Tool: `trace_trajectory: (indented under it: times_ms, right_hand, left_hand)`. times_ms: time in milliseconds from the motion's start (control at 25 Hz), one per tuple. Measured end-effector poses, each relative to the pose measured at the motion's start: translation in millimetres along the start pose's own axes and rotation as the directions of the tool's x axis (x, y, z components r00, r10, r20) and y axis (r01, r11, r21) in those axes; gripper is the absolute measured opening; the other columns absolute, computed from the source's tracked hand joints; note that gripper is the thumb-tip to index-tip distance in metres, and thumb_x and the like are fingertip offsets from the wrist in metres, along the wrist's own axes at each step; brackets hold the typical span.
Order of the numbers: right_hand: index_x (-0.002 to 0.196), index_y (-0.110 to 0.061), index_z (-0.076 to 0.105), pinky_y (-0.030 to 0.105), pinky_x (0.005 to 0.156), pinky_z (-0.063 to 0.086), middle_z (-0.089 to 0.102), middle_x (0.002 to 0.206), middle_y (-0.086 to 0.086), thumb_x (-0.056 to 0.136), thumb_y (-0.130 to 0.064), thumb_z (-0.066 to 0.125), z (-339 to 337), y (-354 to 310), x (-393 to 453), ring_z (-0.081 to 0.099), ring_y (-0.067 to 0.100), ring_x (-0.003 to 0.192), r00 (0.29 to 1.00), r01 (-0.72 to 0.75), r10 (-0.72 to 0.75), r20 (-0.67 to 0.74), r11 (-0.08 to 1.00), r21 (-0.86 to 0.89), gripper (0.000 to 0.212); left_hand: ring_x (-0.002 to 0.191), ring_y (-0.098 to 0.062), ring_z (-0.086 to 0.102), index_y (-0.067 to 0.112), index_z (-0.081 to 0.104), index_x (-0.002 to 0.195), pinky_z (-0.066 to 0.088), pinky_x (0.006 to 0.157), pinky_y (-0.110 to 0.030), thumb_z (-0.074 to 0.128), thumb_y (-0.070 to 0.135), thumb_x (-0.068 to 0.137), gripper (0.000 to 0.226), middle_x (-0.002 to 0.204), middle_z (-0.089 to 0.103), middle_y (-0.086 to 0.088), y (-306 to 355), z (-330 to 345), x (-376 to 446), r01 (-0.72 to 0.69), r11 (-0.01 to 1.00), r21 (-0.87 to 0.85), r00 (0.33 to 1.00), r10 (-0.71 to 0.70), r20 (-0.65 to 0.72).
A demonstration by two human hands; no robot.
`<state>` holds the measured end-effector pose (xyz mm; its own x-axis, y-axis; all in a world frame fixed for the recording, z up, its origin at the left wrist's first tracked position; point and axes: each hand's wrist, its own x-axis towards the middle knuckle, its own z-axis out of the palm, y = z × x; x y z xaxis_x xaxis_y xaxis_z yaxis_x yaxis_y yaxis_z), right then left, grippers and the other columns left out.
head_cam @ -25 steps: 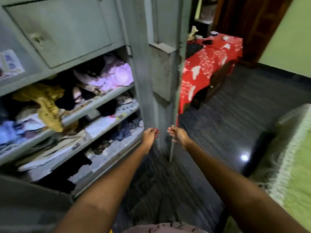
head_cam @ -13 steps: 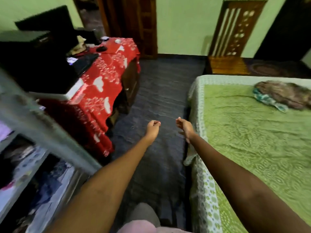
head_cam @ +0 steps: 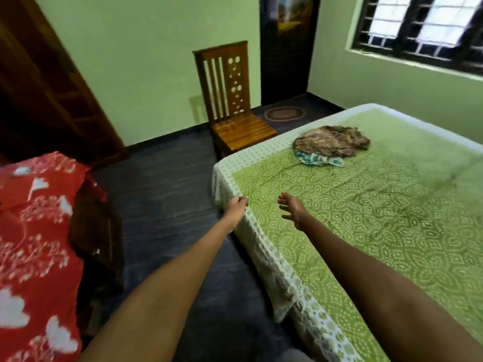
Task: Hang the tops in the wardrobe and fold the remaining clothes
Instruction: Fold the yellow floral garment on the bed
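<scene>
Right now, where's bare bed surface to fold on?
Free: the green patterned bedspread from the open right hand rightward, below the crumpled brown floral clothes pile. Crowded only at that pile, near the wooden slatted chair.

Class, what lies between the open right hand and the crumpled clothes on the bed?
Only bare green patterned bedspread, seen from the head camera, between right hand and brown floral clothes pile.

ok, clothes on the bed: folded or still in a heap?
Still in a heap. The clothes lie crumpled in a loose mound on the green bedspread, no flat edges or creases, and neither hand touches them.
</scene>
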<state>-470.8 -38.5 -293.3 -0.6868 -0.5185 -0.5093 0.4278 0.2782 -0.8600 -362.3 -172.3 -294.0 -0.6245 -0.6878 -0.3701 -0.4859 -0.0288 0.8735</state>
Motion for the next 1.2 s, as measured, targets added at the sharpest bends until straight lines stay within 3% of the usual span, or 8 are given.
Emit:
trace_trajectory:
  times_ms: [120,280,440,600,640,720,840,1200]
  right_hand:
    - [0.127,-0.006,0.052,0.038,0.094,0.035,0.051,0.135,0.009,0.099,-0.034,0.041,-1.5,-13.6,33.7,0.043,0.025,0.127,0.996,-0.026,0.028,-0.088,0.999,0.019,0.042]
    - [0.132,-0.006,0.049,0.042,0.101,0.033,0.047,0.140,0.008,0.099,-0.035,0.040,-1.6,-35.0,100.3,0.039,0.025,0.131,0.984,-0.033,0.040,-0.175,0.998,0.045,0.045]
    - [0.128,-0.004,0.050,0.042,0.097,0.037,0.049,0.130,0.010,0.099,-0.034,0.040,3.8,-68.3,174.6,0.044,0.027,0.123,0.978,-0.041,0.061,-0.198,0.994,0.103,0.042]
    - [0.123,-0.004,0.051,0.037,0.084,0.041,0.052,0.113,0.009,0.100,-0.034,0.038,1.4,-108.6,252.6,0.050,0.026,0.101,0.978,-0.053,0.080,-0.191,0.988,0.143,0.040]
    - [0.122,-0.004,0.052,0.035,0.078,0.042,0.053,0.111,0.010,0.100,-0.034,0.038,-0.8,-117.6,271.1,0.052,0.025,0.096,0.978,-0.051,0.079,-0.194,0.988,0.147,0.040]
    - [0.111,-0.006,0.055,0.031,0.067,0.042,0.056,0.106,0.010,0.100,-0.035,0.038,-4.6,-131.3,297.4,0.056,0.022,0.082,0.974,-0.060,0.096,-0.205,0.983,0.175,0.035]
    - [0.088,-0.013,0.057,0.028,0.062,0.040,0.059,0.092,0.007,0.100,-0.035,0.038,-12.6,-141.8,337.5,0.055,0.019,0.071,0.960,-0.104,0.158,-0.231,0.968,0.228,0.031]
    - [0.085,-0.012,0.058,0.028,0.061,0.040,0.061,0.084,0.004,0.100,-0.030,0.038,-50.7,-165.4,459.4,0.056,0.019,0.068,0.850,-0.099,0.299,-0.433,0.899,0.427,0.031]
  left_hand:
    - [0.071,-0.015,0.048,0.009,0.054,0.094,0.038,0.075,-0.029,0.041,0.026,0.100,0.022,0.079,0.050,0.000,18.7,-2.2,49.5,0.005,0.997,0.081,0.995,-0.013,0.100]
    - [0.083,-0.018,0.050,0.010,0.052,0.109,0.038,0.074,-0.031,0.039,0.032,0.101,0.027,0.096,0.053,-0.003,40.9,0.1,119.3,0.005,0.983,0.181,0.976,-0.044,0.212]
    - [0.074,-0.013,0.049,0.008,0.054,0.109,0.037,0.065,-0.029,0.039,0.031,0.101,0.028,0.091,0.053,-0.001,69.5,0.9,206.1,0.013,0.982,0.188,0.973,-0.056,0.223]
    - [0.105,-0.023,0.056,0.004,0.052,0.124,0.040,0.076,-0.030,0.038,0.027,0.101,0.036,0.118,0.057,-0.008,112.3,11.2,295.0,0.018,0.976,0.218,0.963,-0.076,0.260]
    - [0.102,-0.023,0.056,0.003,0.052,0.124,0.040,0.075,-0.030,0.038,0.027,0.101,0.036,0.120,0.057,-0.010,124.3,17.0,316.9,0.008,0.976,0.219,0.963,-0.067,0.260]
    - [0.085,-0.018,0.054,0.003,0.055,0.120,0.039,0.065,-0.028,0.039,0.027,0.101,0.034,0.115,0.057,-0.011,140.8,29.3,353.0,-0.002,0.976,0.218,0.964,-0.057,0.261]
    - [0.089,-0.019,0.053,0.005,0.056,0.116,0.038,0.068,-0.028,0.039,0.027,0.101,0.032,0.112,0.058,-0.010,152.8,57.9,404.5,-0.020,0.959,0.282,0.945,-0.074,0.318]
    - [0.064,-0.012,0.044,0.010,0.053,0.094,0.032,0.056,-0.027,0.039,0.025,0.101,0.021,0.076,0.048,0.001,189.8,154.1,561.5,-0.073,0.904,0.421,0.849,-0.166,0.502]
